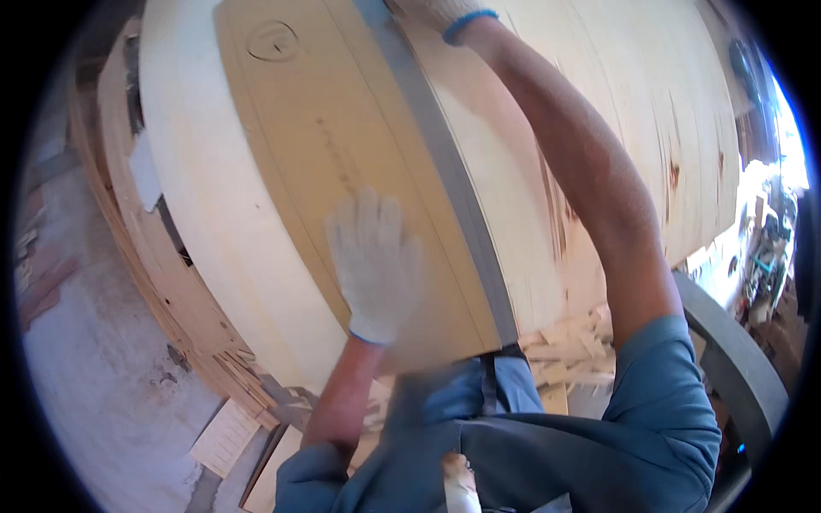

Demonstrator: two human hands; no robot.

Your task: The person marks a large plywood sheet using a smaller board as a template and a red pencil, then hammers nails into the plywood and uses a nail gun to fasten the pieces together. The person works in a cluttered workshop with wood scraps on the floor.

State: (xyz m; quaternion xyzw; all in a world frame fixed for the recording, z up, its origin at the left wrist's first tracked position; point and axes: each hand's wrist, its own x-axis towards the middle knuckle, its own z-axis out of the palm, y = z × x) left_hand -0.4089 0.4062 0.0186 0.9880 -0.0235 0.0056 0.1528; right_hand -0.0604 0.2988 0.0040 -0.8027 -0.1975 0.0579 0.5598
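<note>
One brown board (316, 103) atop pale wood (205, 162); scraps (569, 346) litter floor (111, 393).

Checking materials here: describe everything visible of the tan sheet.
The tan sheet is long and flat, perhaps cardboard, with lengthwise lines, a circled mark and blurred markings. It lies over pale wood, far end out of frame, a grey strip along its right edge. The gloved left hand lies flat on its near half.

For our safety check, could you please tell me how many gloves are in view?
2: one glove on the left hand, over the brown board; another glove on the right hand, partly cut off at the top edge.
</note>
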